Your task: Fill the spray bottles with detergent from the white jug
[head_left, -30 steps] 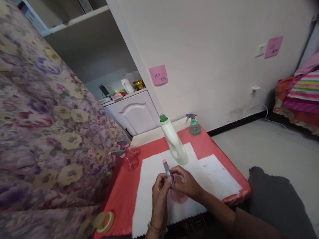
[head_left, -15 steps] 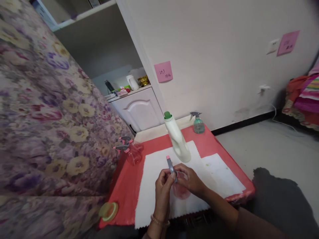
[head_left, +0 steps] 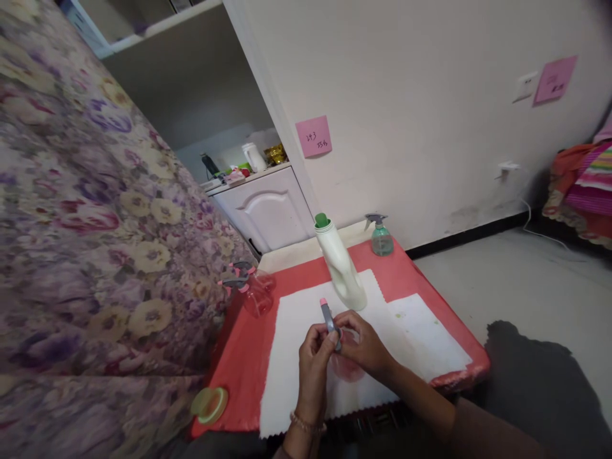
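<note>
My left hand [head_left: 313, 357] pinches the grey spray head [head_left: 329, 317], whose pink nozzle tip points up and away. My right hand [head_left: 364, 344] is curled around the neck of a clear pink spray bottle [head_left: 348, 366] standing on the white cloth [head_left: 296, 357]. Both hands meet at the bottle's top, over the near middle of the red table [head_left: 243, 357]. Just beyond them stands a white bottle with a green cap [head_left: 340, 264].
A second pink spray bottle [head_left: 253, 290] stands at the table's left edge and a green spray bottle [head_left: 381, 237] at its far corner. A yellow-green lid [head_left: 209, 404] lies at the near left corner. Floral fabric [head_left: 95, 242] rises on the left, a white cabinet [head_left: 265, 210] behind.
The view shifted a little between one second ago and now. My hands stay together on the spray head and bottle, hardly moved over the last half second.
</note>
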The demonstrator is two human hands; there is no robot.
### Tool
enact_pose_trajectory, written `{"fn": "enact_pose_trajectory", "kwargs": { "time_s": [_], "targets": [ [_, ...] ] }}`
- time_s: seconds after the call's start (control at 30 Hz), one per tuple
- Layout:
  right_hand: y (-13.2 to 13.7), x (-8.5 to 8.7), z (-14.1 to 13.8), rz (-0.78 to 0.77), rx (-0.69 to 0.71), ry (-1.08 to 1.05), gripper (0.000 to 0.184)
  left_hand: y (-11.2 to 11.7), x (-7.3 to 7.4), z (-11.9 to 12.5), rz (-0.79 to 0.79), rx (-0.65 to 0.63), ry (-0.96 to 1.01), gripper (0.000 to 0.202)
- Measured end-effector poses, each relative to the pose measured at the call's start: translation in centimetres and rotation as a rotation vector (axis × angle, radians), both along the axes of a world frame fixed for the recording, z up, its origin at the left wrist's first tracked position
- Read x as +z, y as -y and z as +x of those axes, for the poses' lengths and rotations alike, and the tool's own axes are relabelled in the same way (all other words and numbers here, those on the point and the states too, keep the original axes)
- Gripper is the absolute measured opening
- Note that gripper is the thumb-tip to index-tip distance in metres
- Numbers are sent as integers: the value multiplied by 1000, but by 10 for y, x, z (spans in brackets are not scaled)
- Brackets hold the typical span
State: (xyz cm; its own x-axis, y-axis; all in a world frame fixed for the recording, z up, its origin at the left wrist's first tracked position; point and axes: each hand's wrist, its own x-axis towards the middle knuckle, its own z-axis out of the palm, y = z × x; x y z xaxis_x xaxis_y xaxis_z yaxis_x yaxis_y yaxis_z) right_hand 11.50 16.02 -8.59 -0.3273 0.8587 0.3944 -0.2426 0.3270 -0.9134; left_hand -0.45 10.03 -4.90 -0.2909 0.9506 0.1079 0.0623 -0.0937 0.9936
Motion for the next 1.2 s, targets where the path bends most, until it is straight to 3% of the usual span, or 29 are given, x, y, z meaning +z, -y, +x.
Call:
{"fn": "enact_pose_trajectory", "kwargs": {
  "time_s": [0.2,0.57,0.97,1.2],
  "targets": [
    [-2,0,3,55,136,7,28,-1,0,-1,6,-2,-21,24],
    [0,-5,-2,-19,41,56,21,-1,1,-1,-6,27,-23,28],
    [4,-30,-2,102,-20,151,61,6,0,-6,35,5,-180,36],
    [9,-46,4,99,-19,261,83,10,-18,-17,-16,34,-250,38]
  ]
}}
